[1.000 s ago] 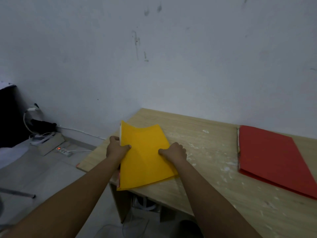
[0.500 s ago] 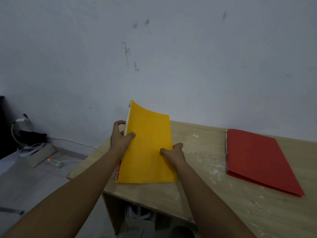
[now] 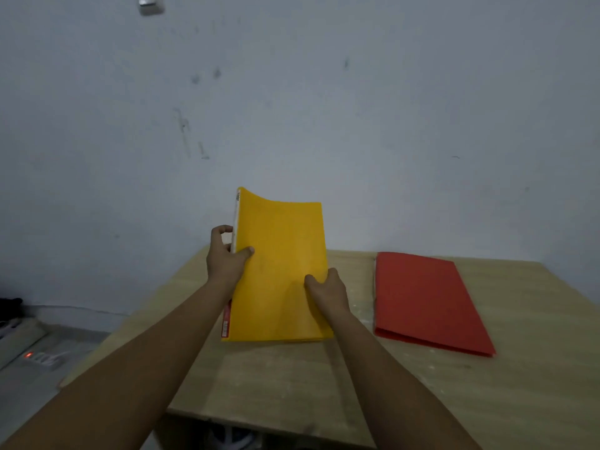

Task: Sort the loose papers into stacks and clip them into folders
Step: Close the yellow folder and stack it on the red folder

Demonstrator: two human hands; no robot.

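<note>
Both hands, left (image 3: 225, 259) and right (image 3: 328, 292), grasp the yellow folder (image 3: 282, 271) in their fingers, tilted up on the worktop (image 3: 292, 378); unclipped sheets could slide out.

We see 2 folders. The yellow folder (image 3: 279, 271) stands tilted, its near edge on the surface, its far edge raised and curling, with a white strip along its left spine. The red folder (image 3: 425, 300) lies flat and closed to its right, apart.
</note>
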